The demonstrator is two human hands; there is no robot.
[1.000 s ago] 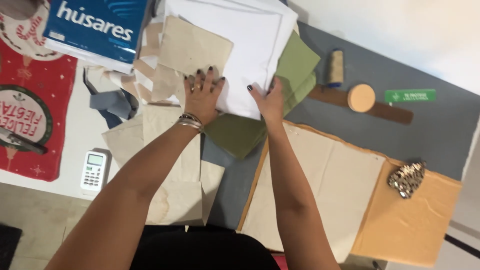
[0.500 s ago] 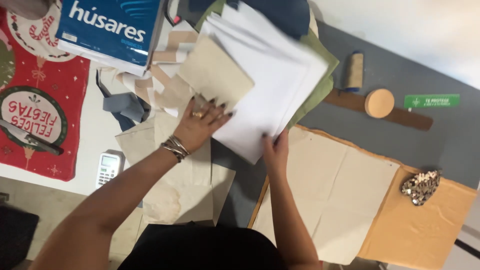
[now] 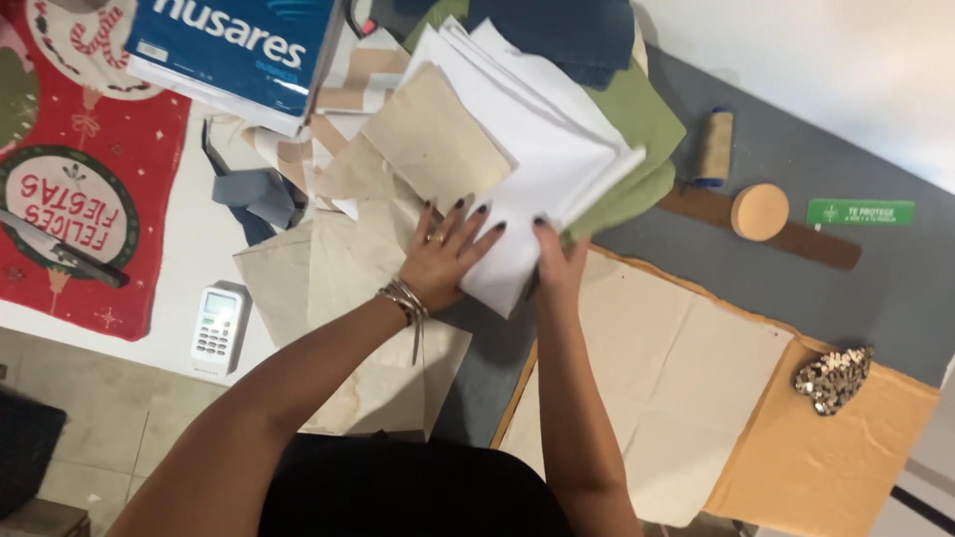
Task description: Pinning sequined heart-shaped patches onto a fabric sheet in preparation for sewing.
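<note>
One blue package, top left.

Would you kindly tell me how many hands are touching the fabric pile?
2: the left hand lies flat on the stacked white fabric pieces; the right hand grips their near edge.

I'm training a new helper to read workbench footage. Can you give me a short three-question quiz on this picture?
1. True or false: the left hand lies flat with fingers spread on the white fabric stack.
2. What does the right hand grip? A) the thread spool B) the edge of the white fabric stack C) the remote control
3. What colour is the fabric showing just under the white stack?

Key:
1. True.
2. B.
3. Green.
</note>
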